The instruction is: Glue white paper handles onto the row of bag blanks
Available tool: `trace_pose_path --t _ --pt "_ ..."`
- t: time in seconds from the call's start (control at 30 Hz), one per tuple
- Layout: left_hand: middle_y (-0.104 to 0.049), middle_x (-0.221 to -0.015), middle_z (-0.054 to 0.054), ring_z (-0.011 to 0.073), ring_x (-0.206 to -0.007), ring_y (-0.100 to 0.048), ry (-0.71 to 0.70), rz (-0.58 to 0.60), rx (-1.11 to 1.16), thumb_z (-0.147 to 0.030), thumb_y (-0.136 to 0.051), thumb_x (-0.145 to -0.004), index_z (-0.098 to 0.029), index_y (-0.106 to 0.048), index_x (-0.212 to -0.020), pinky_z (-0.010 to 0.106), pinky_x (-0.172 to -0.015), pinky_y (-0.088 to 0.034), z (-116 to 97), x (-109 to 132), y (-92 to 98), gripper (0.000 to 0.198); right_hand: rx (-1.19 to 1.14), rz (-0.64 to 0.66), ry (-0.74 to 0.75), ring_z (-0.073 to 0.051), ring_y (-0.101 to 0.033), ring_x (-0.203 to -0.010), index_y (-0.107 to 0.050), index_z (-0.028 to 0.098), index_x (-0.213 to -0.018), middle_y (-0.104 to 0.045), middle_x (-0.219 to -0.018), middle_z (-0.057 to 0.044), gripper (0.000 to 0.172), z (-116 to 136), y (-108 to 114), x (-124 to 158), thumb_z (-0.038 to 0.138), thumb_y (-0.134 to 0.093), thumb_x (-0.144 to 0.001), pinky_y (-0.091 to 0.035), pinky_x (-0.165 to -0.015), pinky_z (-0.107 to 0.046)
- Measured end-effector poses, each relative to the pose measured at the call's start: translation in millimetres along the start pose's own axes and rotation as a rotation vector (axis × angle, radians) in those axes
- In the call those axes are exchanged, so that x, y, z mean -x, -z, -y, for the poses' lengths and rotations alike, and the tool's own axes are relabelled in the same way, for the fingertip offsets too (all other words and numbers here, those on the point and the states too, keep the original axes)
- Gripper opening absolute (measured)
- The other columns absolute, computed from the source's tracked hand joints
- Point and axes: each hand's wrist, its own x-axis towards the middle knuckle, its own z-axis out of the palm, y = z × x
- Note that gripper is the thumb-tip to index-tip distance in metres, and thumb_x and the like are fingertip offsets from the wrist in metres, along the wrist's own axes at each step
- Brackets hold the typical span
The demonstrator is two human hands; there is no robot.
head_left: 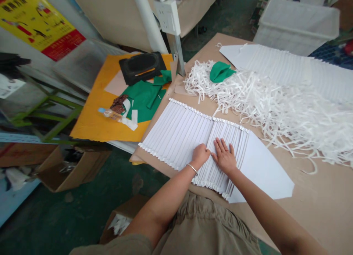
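A pleated white sheet (179, 130) lies flat on the brown-covered table, its narrow folds running from the far edge to the near one. Its folds are wider apart on the left and bunched closer on the right, and a smooth white end (264, 170) tapers to the right. My left hand (200, 155) is closed in a fist near the middle, by the line where the tight folds begin; its fingers hide whatever they hold. Just right of it, my right hand (224, 157) presses flat on the tight folds with its fingers spread.
A heap of white strips (264, 104) with a green cloth piece (220, 71) lies beyond. Behind is another pleated sheet (289, 67) and a white bin (298, 23). To the left, a yellow-covered surface (93, 115) holds green cloth (142, 96) and a plastic bottle (110, 114).
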Motion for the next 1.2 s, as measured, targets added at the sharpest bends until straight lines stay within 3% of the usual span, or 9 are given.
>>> trace_pose_path --t 0.2,0.33,0.47,0.57,0.63,0.8,1.0,1.2 --pt "-0.071 -0.103 0.012 0.0234 -0.095 -0.070 -0.038 -0.009 -0.015 -0.030 -0.050 -0.100 -0.016 -0.066 -0.106 0.032 -0.078 -0.052 7 8 6.0 0.022 0.030 0.002 -0.007 -0.029 -0.020 -0.157 -0.012 0.021 -0.164 -0.026 -0.167 -0.008 0.068 3 -4 1 0.047 -0.031 -0.104 -0.013 -0.123 -0.063" --pt "-0.069 -0.108 0.012 0.0239 -0.097 -0.068 -0.105 -0.034 -0.025 -0.036 -0.048 -0.102 -0.017 -0.063 -0.113 0.035 -0.080 -0.054 23 16 8.7 0.026 0.055 -0.007 -0.010 -0.029 -0.020 -0.157 -0.013 0.022 -0.164 -0.026 -0.167 -0.008 0.067 7 -5 3 0.046 -0.031 -0.105 -0.013 -0.124 -0.062" --pt "-0.066 -0.121 0.013 0.0234 -0.111 -0.064 -0.351 -0.158 -0.096 -0.024 -0.043 -0.103 -0.015 -0.064 -0.113 0.036 -0.092 -0.053 51 24 6.7 0.025 0.066 -0.031 -0.002 -0.028 -0.022 -0.156 -0.013 0.022 -0.164 -0.027 -0.167 -0.007 0.067 10 -5 4 0.046 -0.032 -0.105 -0.012 -0.124 -0.061" --pt "-0.058 -0.143 0.013 0.0214 -0.137 -0.049 -0.575 -0.257 -0.141 -0.015 -0.041 -0.102 -0.015 -0.059 -0.133 0.038 -0.110 -0.044 73 27 1.6 0.036 0.081 -0.027 -0.004 -0.029 -0.023 -0.156 -0.013 0.021 -0.164 -0.028 -0.166 -0.008 0.067 13 -2 2 0.046 -0.033 -0.105 -0.014 -0.123 -0.061" --pt "-0.048 -0.156 0.010 0.0194 -0.149 -0.035 -0.648 -0.293 -0.187 -0.014 -0.039 -0.101 -0.017 -0.050 -0.147 0.041 -0.118 -0.036 84 25 -3.5 0.047 0.098 -0.014 -0.001 -0.029 -0.022 -0.156 -0.013 0.021 -0.164 -0.028 -0.166 -0.008 0.067 18 3 -3 0.047 -0.033 -0.105 -0.016 -0.123 -0.060" --pt "-0.036 -0.163 0.004 0.0180 -0.156 -0.021 -0.709 -0.335 -0.284 -0.021 -0.034 -0.105 -0.018 -0.042 -0.154 0.047 -0.126 -0.023 97 11 -16.9 0.050 0.120 0.031 0.079 -0.026 -0.017 -0.158 -0.014 0.022 -0.164 -0.028 -0.166 -0.007 0.069 30 6 -17 0.049 -0.036 -0.104 -0.012 -0.125 -0.057" --pt "-0.030 -0.166 0.002 0.0200 -0.156 -0.020 -0.729 -0.355 -0.310 -0.030 -0.037 -0.105 -0.019 -0.043 -0.154 0.050 -0.126 -0.024 97 5 -19.5 0.050 0.095 0.059 0.090 -0.027 -0.016 -0.158 -0.014 0.022 -0.164 -0.029 -0.166 -0.008 0.070 28 -4 -17 0.050 -0.037 -0.104 -0.010 -0.124 -0.059" --pt "-0.033 -0.164 0.003 0.0210 -0.155 -0.023 -0.727 -0.334 -0.321 -0.031 -0.042 -0.104 -0.022 -0.044 -0.154 0.050 -0.125 -0.026 92 5 -15.5 0.051 0.054 0.076 0.076 -0.028 -0.015 -0.158 -0.017 0.021 -0.163 -0.027 -0.166 -0.007 0.069 24 -4 -17 0.050 -0.036 -0.104 -0.010 -0.124 -0.061"
